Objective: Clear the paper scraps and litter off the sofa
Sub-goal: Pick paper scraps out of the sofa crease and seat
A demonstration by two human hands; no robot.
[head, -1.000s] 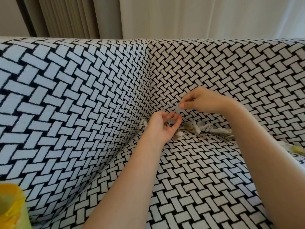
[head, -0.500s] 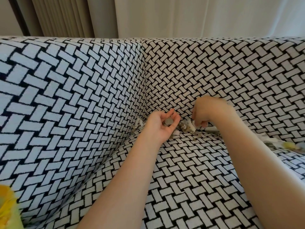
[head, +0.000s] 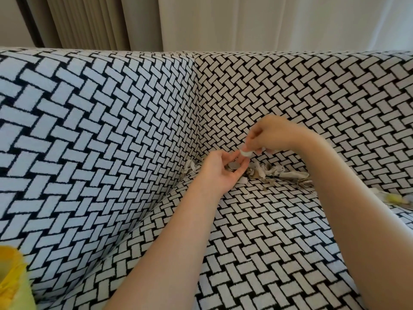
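The sofa (head: 111,135) wears a black-and-white woven-pattern cover. Crumpled paper scraps (head: 277,172) lie in the crease where seat meets backrest, near the corner. My left hand (head: 220,173) is cupped palm up over that crease, holding a small stack of round metallic pieces (head: 232,167). Just above its fingertips, my right hand (head: 272,136) pinches a small white scrap (head: 245,153) between thumb and fingers. One more scrap (head: 190,167) shows left of my left hand.
A yellow bag or bin (head: 11,280) sits at the bottom left edge. A yellowish piece of litter (head: 394,198) lies on the seat at the far right. Curtains (head: 245,21) hang behind the sofa.
My right hand dipped into the scraps in the crease, then rose again pinching a small white scrap, now held over my left hand's fingertips. The left hand stayed cupped in place.
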